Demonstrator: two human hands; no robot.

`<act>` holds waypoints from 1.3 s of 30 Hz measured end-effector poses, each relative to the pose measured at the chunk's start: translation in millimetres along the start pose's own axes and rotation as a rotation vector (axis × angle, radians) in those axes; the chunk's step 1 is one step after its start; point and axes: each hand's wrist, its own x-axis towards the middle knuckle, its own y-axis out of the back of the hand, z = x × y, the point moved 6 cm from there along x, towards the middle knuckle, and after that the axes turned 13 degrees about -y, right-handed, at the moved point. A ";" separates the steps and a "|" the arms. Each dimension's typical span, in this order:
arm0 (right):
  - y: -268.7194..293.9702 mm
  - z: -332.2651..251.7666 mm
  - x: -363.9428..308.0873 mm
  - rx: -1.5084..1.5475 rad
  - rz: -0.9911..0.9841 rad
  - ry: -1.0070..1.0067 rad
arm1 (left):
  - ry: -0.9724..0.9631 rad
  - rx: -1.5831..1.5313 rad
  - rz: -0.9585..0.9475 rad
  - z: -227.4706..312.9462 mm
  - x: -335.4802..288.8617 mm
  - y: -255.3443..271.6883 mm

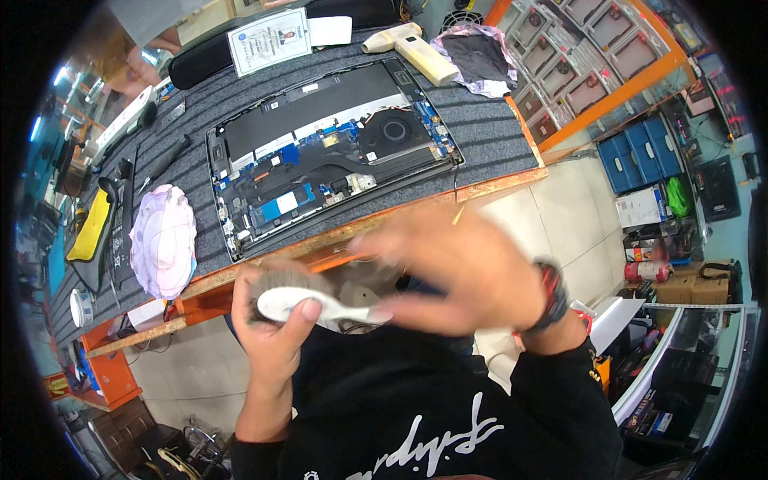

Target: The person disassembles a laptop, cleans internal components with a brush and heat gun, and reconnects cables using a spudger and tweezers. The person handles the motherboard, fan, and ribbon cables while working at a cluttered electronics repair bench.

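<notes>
My left hand (pixel 268 340) is closed around a white oval brush (pixel 280 302) with grey bristles, thumb pressed on its back. The handle points right, toward my right hand (pixel 460 272), which is smeared by motion. Its thumb and fingers look spread apart around a gap, the lower ones close to the handle's tip; contact is unclear. Beyond both hands, on the striped grey mat (pixel 500 144), lies a laptop (pixel 320 152) with its bottom cover off. A black fan (pixel 392 132), blue boards and a dark battery (pixel 300 108) are exposed.
A crumpled pink cloth (pixel 162 240), a screwdriver (pixel 166 162) and a yellow-and-black tool (pixel 94 228) lie left of the laptop. A cream handheld blower (pixel 412 52) and a dark cloth (pixel 478 60) sit behind it. The bench's orange wooden edge (pixel 496 184) runs before me; blue drawers (pixel 640 156) stand right.
</notes>
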 end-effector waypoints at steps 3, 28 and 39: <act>-25.5 -19.6 -28.7 -0.098 -0.044 -0.038 | -0.027 -0.043 0.019 -3.9 10.1 -26.1; 47.3 105.6 22.2 -0.272 -0.302 -0.240 | -0.357 0.471 -0.050 35.9 37.3 115.0; -69.7 17.5 48.2 -0.445 -0.253 0.116 | -0.352 0.602 -0.125 38.9 112.4 81.7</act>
